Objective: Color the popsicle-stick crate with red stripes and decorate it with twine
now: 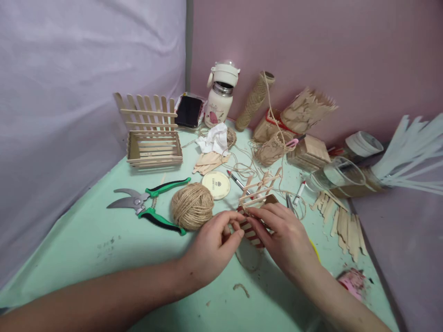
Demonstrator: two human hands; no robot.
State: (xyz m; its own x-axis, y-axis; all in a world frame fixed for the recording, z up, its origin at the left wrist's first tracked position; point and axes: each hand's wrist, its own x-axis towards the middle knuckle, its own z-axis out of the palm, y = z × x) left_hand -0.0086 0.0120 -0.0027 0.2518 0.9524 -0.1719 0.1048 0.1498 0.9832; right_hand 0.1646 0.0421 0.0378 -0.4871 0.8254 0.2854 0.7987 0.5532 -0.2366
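Observation:
A small basket (252,236) made of craft sticks, with red and pale stripes and a fence-like back, sits between my hands. My right hand (285,230) is closed over its near rim, thumb and fingers pinched together. My left hand (219,244) has curled fingers, the index fingertip reaching the basket's left corner; what its fingers pinch is too small to make out. A loop of twine (247,269) lies below the basket. Left of my left hand are a ball of jute twine (192,206) and open green-handled pruning shears (152,203).
A larger stick basket (154,150) stands back left. Behind are a phone (188,111), a white bottle (218,103), a twine roll (255,100) and a round lid (216,185). Rightward lie loose craft sticks (349,230), a glass jar (337,174) and white glue sticks (408,152).

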